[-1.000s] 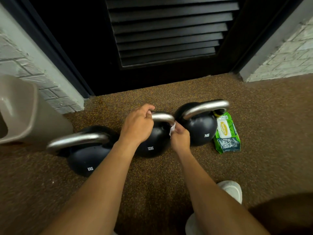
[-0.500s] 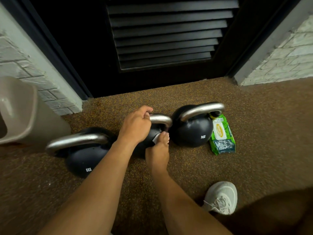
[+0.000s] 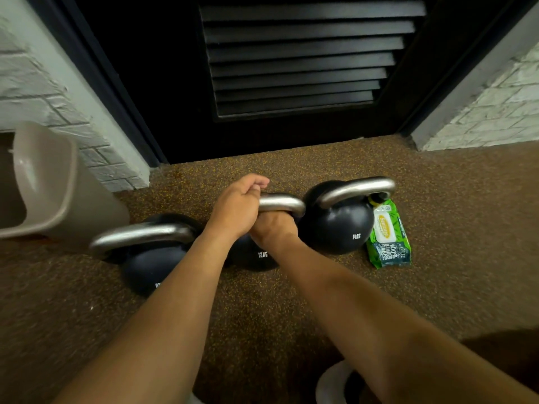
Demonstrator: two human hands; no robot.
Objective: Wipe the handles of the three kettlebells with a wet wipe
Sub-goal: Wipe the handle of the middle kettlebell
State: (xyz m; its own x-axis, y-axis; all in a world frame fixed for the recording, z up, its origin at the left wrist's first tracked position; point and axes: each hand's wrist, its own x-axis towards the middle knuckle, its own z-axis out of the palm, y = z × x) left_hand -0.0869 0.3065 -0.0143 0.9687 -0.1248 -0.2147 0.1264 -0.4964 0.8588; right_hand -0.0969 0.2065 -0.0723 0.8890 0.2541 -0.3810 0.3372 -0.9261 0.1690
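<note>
- floor (image 3: 437,287): brown speckled rubber, carries everything; three kettlebells stand in a row running left-near to right-far, just in front of a dark louvered door (image 3: 306,68).
- bin (image 3: 58,199): beige, stands far left by the white brick wall, well apart from the row; probably there for used wipes, that is a guess.
- left kettlebell (image 3: 151,266): black ball, steel handle (image 3: 140,233) bare, no hand on it. Nearest to the camera.
- right kettlebell (image 3: 338,225): black, white weight mark too small to read surely, bright steel handle on top, untouched.
- middle kettlebell (image 3: 256,255): black, marked 12KG, mostly hidden behind both hands; its steel handle (image 3: 280,201) shows only a short shiny bit at the right.
- left hand (image 3: 236,208): fingers curled round the left part of the middle handle, from above. Likely steadying the bell so it does not rock while the other hand rubs.
- right hand (image 3: 274,231): sits under the handle's right bend, fingers wrapped up inside the loop. Presumably working the underside with the wet wipe; the wipe itself is not visible, so what the fingers hold is a judgement.
- wipes pack (image 3: 388,234): green, flat on the floor, touching or just beside the right kettlebell, within easy reach for a fresh sheet.
- shoe (image 3: 332,383): white, bottom edge, partly cut off.
- Progress: middle handle in hand; cannot tell which of the others is done.
</note>
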